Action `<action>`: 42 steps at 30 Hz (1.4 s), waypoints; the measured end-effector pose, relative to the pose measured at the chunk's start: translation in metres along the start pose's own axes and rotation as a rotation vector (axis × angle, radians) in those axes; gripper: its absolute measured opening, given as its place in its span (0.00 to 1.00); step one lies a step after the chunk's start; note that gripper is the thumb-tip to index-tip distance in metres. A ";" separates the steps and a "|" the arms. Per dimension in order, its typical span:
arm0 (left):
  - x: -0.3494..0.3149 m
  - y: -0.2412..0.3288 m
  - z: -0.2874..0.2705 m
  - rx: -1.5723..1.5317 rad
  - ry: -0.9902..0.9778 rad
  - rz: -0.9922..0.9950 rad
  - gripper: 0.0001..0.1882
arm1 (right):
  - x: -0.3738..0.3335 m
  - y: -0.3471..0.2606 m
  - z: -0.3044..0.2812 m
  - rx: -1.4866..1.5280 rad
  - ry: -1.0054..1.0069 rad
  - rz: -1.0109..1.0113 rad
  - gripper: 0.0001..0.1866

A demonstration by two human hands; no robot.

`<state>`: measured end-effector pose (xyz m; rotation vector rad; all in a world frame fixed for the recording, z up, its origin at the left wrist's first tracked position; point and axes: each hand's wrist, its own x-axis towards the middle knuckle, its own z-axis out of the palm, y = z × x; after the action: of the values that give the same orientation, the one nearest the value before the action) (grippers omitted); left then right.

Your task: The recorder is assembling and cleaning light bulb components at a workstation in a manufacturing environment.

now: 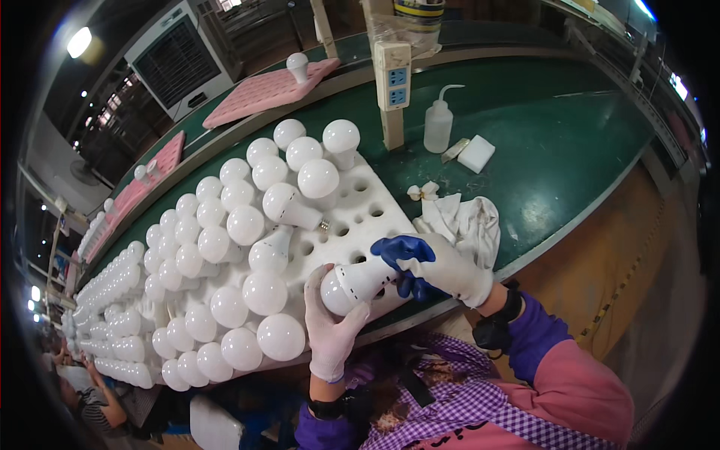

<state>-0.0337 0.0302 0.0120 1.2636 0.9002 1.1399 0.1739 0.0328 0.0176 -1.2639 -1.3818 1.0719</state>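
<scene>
Toward six o'clock, the pale-gloved left hand (330,330) curls snugly round a glossy white domed bulb (360,283), its dark markings illegible; the blue-and-white-gloved right hand (441,266) half-closes about the narrow end, grip unclear. Toward nine, more bulbs (245,225) stand in a holed white foam tray (391,223); toward one, a translucent plastic squeeze bottle (438,129).

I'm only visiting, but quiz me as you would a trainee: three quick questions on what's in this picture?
1. Which hand holds the round end of the held bulb, left or right?
2. True or false: the squeeze bottle stands upright on the green table.
3. Fill in: the glove on the right hand is white and ____.

Key: 1. The left hand. 2. True. 3. Blue.
</scene>
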 end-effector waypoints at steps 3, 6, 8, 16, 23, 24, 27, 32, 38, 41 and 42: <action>-0.001 -0.007 0.001 0.203 0.081 0.101 0.39 | 0.004 0.003 -0.022 -0.219 0.336 -0.218 0.17; 0.000 -0.008 0.004 0.360 0.148 0.148 0.38 | 0.005 0.010 -0.059 -0.702 0.386 -0.322 0.17; 0.002 -0.018 0.002 0.596 0.120 0.262 0.37 | 0.001 0.017 -0.067 -0.763 0.233 -0.173 0.20; 0.011 -0.020 0.005 0.501 0.163 0.221 0.37 | 0.020 0.025 -0.020 -0.586 0.038 0.076 0.40; 0.010 -0.021 0.016 0.581 0.152 0.226 0.38 | 0.050 0.059 -0.044 -0.329 -0.019 0.154 0.29; 0.010 -0.020 0.022 0.559 0.174 0.236 0.39 | 0.050 0.061 -0.046 -0.420 0.081 0.029 0.27; 0.011 -0.022 0.034 0.531 0.146 0.277 0.38 | 0.076 0.105 -0.080 -0.650 -0.042 0.033 0.33; 0.005 -0.024 0.025 0.587 0.193 0.266 0.38 | 0.098 0.098 -0.062 -0.690 -0.128 0.237 0.38; 0.013 -0.028 0.037 0.587 0.198 0.325 0.37 | 0.093 0.078 -0.059 -1.036 -0.044 0.298 0.38; 0.008 -0.027 0.033 0.540 0.144 0.290 0.40 | 0.071 0.072 -0.064 -0.856 -0.102 0.143 0.42; 0.003 -0.022 0.029 0.567 0.116 0.249 0.40 | 0.061 0.049 -0.054 -0.850 -0.162 0.242 0.46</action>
<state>-0.0022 0.0269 -0.0061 1.8238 1.2322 1.2024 0.2339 0.0980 -0.0166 -2.0214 -1.9458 0.7557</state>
